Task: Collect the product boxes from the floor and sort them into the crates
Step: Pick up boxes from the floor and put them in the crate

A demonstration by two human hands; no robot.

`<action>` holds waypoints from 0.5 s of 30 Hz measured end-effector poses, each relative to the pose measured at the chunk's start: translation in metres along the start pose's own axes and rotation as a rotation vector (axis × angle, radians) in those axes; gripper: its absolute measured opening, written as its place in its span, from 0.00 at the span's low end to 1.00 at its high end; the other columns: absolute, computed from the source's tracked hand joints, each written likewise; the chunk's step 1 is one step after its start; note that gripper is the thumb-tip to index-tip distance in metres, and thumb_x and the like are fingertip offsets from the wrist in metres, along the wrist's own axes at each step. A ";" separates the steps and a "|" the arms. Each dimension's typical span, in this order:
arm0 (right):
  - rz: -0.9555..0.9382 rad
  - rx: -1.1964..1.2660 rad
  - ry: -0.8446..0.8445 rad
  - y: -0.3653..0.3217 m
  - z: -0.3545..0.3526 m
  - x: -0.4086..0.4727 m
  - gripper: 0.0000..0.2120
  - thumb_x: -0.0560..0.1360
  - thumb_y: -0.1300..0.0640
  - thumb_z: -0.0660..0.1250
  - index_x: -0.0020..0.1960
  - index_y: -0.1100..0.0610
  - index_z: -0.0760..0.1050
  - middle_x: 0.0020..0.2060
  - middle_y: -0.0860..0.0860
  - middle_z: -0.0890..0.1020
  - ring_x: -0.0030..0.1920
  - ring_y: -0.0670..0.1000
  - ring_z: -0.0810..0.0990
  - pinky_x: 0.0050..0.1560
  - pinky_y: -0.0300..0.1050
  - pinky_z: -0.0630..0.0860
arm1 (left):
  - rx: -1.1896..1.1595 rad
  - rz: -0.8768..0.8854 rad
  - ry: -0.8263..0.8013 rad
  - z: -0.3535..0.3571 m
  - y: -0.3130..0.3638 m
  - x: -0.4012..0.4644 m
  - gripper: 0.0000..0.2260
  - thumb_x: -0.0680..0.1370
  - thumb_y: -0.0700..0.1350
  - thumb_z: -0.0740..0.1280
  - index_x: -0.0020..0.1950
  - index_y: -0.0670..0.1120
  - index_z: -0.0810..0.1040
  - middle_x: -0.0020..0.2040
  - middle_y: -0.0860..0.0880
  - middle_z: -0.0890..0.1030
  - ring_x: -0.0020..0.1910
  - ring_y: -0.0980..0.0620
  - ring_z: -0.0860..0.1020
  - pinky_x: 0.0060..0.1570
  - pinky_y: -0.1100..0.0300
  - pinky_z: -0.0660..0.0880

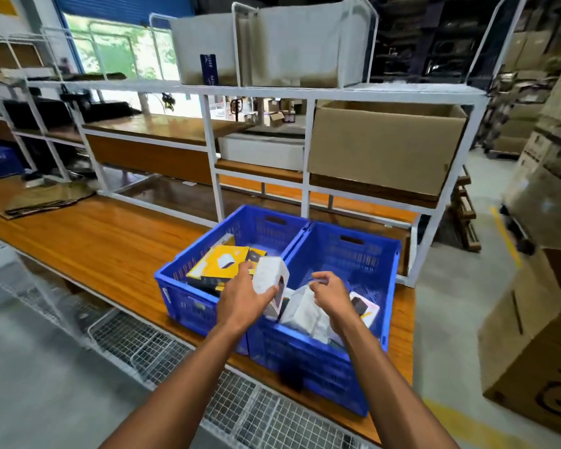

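Two blue crates stand side by side on the wooden table. The left crate [188,286] holds yellow product boxes [216,264]. The right crate [363,254] holds several white boxes [302,307] and a white and pink box [365,307]. My left hand [243,296] grips a white product box [269,275] above the wall between the crates. My right hand [329,291] hovers over the right crate with fingers loosely curled and nothing in it.
A white metal shelf frame [211,137] rises behind the crates, with a large cardboard carton [382,147] on its right shelf. Wire mesh baskets [136,338] sit below the table's near edge. Big cardboard cartons [531,345] stand on the floor to the right.
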State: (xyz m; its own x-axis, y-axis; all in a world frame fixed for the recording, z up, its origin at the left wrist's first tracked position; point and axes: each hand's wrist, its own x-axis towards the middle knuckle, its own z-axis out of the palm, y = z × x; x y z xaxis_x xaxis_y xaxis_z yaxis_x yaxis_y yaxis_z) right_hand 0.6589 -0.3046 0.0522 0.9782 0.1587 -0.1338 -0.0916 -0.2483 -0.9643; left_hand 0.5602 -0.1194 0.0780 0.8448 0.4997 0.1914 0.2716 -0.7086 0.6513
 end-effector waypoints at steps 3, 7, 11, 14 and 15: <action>0.005 -0.128 -0.019 -0.005 0.010 0.022 0.11 0.76 0.51 0.67 0.58 0.46 0.77 0.55 0.48 0.82 0.53 0.55 0.82 0.55 0.54 0.78 | 0.068 0.065 -0.046 0.020 0.003 0.025 0.28 0.71 0.68 0.73 0.64 0.56 0.69 0.58 0.53 0.82 0.56 0.44 0.81 0.48 0.47 0.80; 0.014 -0.224 -0.013 -0.003 0.015 0.036 0.09 0.78 0.54 0.66 0.59 0.47 0.76 0.58 0.50 0.81 0.56 0.53 0.81 0.54 0.49 0.77 | 0.182 0.110 -0.189 0.044 -0.008 0.035 0.22 0.74 0.70 0.70 0.56 0.57 0.73 0.56 0.52 0.78 0.56 0.44 0.79 0.48 0.47 0.79; 0.011 -0.250 0.019 -0.001 0.011 0.044 0.08 0.80 0.56 0.65 0.59 0.49 0.76 0.60 0.51 0.81 0.56 0.53 0.81 0.51 0.48 0.76 | 0.275 0.211 -0.224 0.051 -0.023 0.040 0.20 0.76 0.72 0.66 0.55 0.58 0.72 0.54 0.54 0.76 0.56 0.47 0.77 0.44 0.51 0.76; -0.005 -0.257 0.051 -0.002 0.013 0.039 0.10 0.82 0.56 0.65 0.63 0.51 0.76 0.61 0.50 0.80 0.58 0.52 0.79 0.54 0.47 0.75 | 0.276 0.303 -0.231 0.045 -0.030 0.046 0.15 0.80 0.67 0.64 0.57 0.58 0.74 0.54 0.54 0.75 0.56 0.48 0.77 0.43 0.52 0.73; -0.016 -0.273 0.068 -0.002 0.015 0.037 0.10 0.82 0.56 0.65 0.63 0.51 0.77 0.61 0.49 0.80 0.58 0.51 0.79 0.55 0.47 0.74 | 0.267 0.324 -0.242 0.044 -0.033 0.048 0.13 0.81 0.64 0.64 0.58 0.58 0.75 0.55 0.54 0.74 0.56 0.48 0.77 0.43 0.52 0.73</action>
State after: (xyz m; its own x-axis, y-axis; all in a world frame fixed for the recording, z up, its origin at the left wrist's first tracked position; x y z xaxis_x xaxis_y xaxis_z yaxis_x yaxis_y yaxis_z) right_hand 0.6924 -0.2842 0.0461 0.9902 0.1030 -0.0945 -0.0313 -0.4958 -0.8678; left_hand 0.6117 -0.0940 0.0338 0.9797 0.1249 0.1566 0.0593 -0.9275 0.3691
